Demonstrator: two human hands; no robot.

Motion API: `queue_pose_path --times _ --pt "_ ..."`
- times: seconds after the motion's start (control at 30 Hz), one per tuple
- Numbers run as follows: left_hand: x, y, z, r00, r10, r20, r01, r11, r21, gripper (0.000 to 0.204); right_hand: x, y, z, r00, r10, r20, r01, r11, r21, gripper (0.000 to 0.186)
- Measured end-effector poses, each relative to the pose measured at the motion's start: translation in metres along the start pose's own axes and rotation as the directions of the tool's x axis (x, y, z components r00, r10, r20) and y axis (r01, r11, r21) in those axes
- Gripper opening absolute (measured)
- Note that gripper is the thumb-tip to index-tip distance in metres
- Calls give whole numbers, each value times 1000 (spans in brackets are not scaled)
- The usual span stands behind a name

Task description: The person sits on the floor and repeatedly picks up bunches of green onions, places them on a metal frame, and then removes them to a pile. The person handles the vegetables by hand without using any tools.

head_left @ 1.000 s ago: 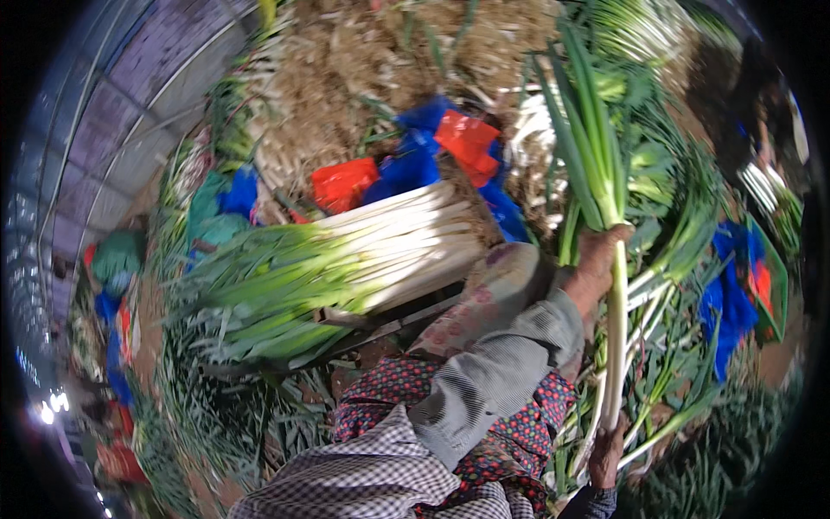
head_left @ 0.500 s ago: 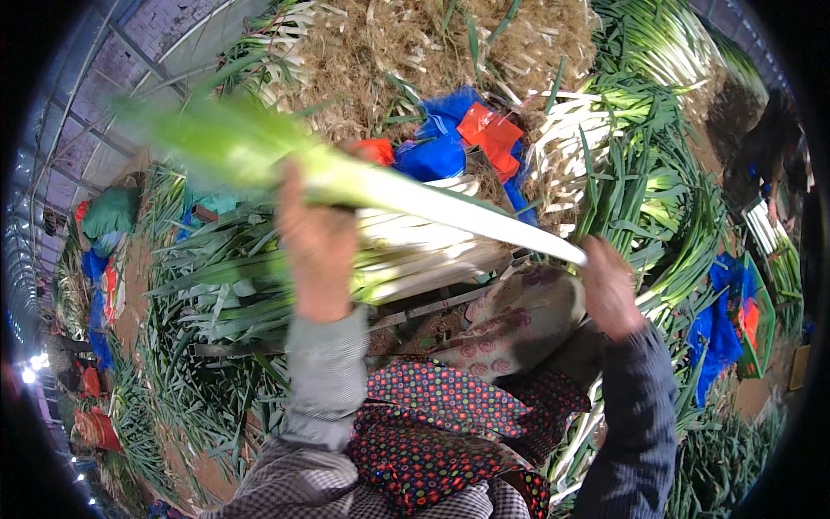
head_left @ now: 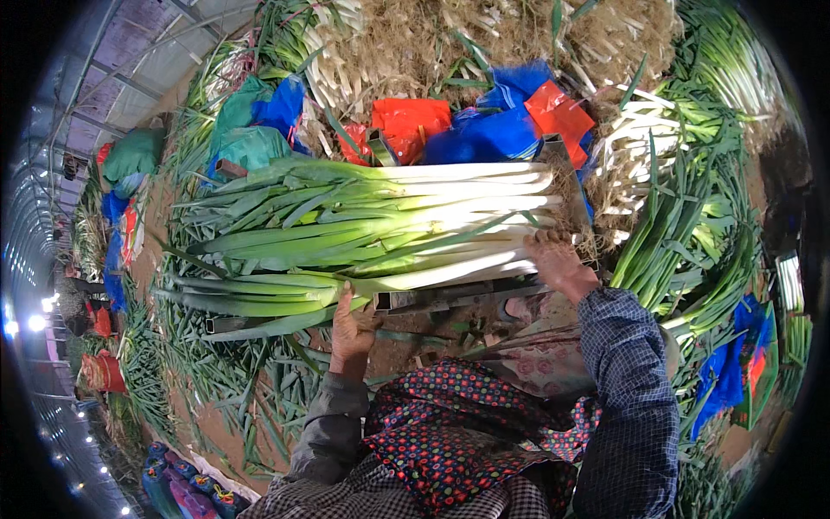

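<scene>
A thick row of green onions lies on a low metal frame in front of me, leaves to the left and white stems to the right. The nearest green onion rests along the row's near edge. My left hand touches it from below where the leaves begin, a finger stretched upward and the thumb apart. At its white end, my right hand has its fingers bent over the stem; the fingertips are partly lost among roots and other stems.
Beyond the row lie red plastic and blue plastic. Heaped green onions with tangled brown roots fill the far side. More green onions lie to the right. Loose leaves cover soil at left. A patterned apron covers my lap.
The green onion that both hands held in the air now lies on the row's near edge. My left hand has come lower; the view has shifted, showing more of the row.
</scene>
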State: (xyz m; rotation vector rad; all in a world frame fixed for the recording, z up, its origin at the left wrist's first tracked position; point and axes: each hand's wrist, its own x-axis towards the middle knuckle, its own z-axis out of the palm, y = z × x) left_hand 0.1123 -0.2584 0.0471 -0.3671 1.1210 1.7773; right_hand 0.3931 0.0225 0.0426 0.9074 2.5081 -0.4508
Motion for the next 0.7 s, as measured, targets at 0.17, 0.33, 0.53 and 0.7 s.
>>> queue_pose_path --times 0.17,0.33,0.53,0.7 --pt "2 -8 5 999 5 -43 -4 1000 24 48 -3 -5 -1 999 -26 34 31 986 -167 41" --pt "-1 -10 4 997 70 34 -71 997 43 43 7 -3 2 984 -10 176 0 998 60 52" --pt "15 -10 -12 990 79 116 -97 983 159 37 12 -9 56 993 101 -63 -94 989 111 48" --pt "19 -9 -10 997 -40 63 50 988 -150 53 16 -40 33 994 48 -96 -56 995 -77 47"
